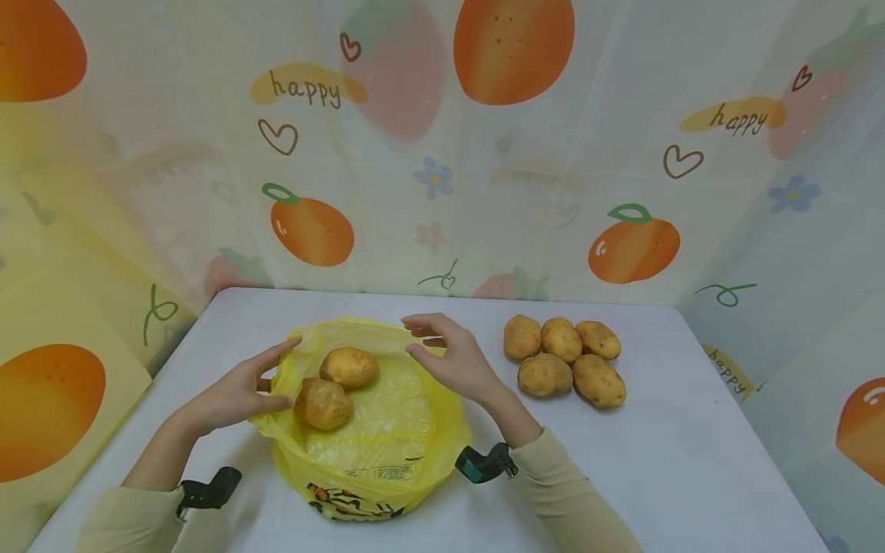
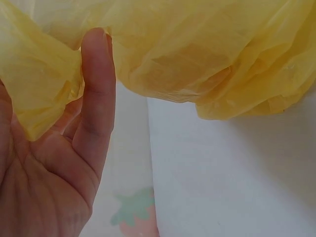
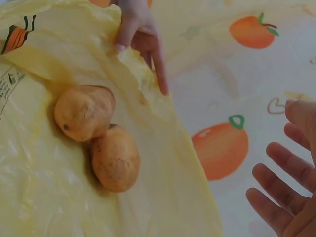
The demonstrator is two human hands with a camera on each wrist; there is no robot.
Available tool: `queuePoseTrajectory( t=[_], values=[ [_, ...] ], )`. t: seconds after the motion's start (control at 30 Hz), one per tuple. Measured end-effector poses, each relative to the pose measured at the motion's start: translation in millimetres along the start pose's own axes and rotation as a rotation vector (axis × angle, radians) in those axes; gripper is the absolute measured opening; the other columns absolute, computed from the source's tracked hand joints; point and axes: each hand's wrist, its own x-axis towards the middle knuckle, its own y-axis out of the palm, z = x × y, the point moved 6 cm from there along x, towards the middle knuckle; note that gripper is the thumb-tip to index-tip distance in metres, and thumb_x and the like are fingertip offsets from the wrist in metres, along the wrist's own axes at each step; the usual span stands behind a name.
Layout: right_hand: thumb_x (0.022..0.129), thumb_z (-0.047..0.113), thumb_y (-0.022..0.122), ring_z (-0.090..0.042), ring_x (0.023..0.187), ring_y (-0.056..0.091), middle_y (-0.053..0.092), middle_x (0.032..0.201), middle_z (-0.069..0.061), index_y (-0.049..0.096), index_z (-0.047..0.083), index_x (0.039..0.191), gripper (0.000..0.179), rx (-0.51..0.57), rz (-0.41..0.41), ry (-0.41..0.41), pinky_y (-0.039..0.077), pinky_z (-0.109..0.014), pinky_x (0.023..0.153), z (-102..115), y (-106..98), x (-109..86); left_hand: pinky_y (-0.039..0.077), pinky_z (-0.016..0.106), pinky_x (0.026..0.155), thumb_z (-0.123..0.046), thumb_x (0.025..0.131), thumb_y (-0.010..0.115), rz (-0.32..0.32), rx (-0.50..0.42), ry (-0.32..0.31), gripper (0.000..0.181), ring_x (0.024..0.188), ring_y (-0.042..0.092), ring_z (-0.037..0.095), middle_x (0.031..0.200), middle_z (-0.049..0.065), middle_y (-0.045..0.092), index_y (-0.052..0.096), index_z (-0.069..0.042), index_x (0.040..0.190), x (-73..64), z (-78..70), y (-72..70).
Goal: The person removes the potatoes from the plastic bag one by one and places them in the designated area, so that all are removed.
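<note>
A yellow plastic bag (image 1: 387,430) stands with its mouth spread wide on the white table. Two potatoes, one nearer (image 1: 325,404) and one farther (image 1: 349,367), lie inside it at the left. My left hand (image 1: 231,392) is at the bag's left rim, thumb and forefinger spread apart. In the left wrist view, a flap of the rim hangs between the thumb and the fingers of that left hand (image 2: 54,173), the forefinger straight. Over the bag's back right rim is my right hand (image 1: 456,357), fingers loosely extended and holding nothing; the right wrist view shows the right hand (image 3: 291,182) with spread fingers.
Several loose potatoes (image 1: 545,375) sit in a cluster on the table (image 1: 664,461), right of the bag. A printed fruit-pattern curtain (image 1: 484,192) stands behind the table and at both sides. A dark wrist camera is strapped to each wrist.
</note>
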Motion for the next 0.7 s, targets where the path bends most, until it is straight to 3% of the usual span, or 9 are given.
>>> queuePoseTrajectory(
  t=[0.13,0.4,0.57,0.7],
  values=[
    [0.089,0.019,0.061,-0.022,0.107,0.057,0.058,0.120,-0.003,0.056,0.012,0.124,0.036,-0.016,0.041,-0.009,0.048,-0.042,0.087,4.7,13.2,6.6,0.054,0.033,0.069,-0.015,0.083,0.068,0.000,-0.007,0.012,0.087,0.109,0.054,0.039,0.153,0.016,0.003,0.011,-0.023,0.149,-1.9,-0.9,-0.3],
    [0.090,0.019,0.059,-0.019,0.106,0.057,0.058,0.119,-0.001,0.056,0.012,0.124,0.035,-0.081,0.135,-0.030,0.049,-0.032,0.086,9.0,40.0,19.1,0.054,0.033,0.069,-0.015,0.083,0.068,0.003,-0.006,0.015,0.087,0.110,0.053,0.040,0.154,0.013,-0.001,0.011,-0.023,0.149,-3.8,-1.4,0.0],
    [0.091,0.023,0.058,-0.019,0.106,0.058,0.059,0.119,-0.004,0.055,0.013,0.125,0.035,-0.080,0.183,-0.020,0.048,-0.025,0.086,6.9,56.0,24.9,0.053,0.032,0.070,-0.014,0.083,0.067,-0.001,0.004,0.022,0.086,0.110,0.052,0.041,0.154,0.014,0.001,0.012,-0.023,0.149,-4.1,-1.3,0.2],
    [0.092,0.022,0.058,-0.021,0.106,0.058,0.058,0.120,-0.006,0.055,0.012,0.125,0.035,-0.051,0.197,-0.002,0.049,-0.029,0.086,0.2,68.1,27.8,0.053,0.032,0.069,-0.014,0.084,0.067,0.000,0.004,0.023,0.086,0.109,0.053,0.040,0.154,0.014,0.003,0.012,-0.024,0.149,-4.4,-0.6,0.3]
  ],
)
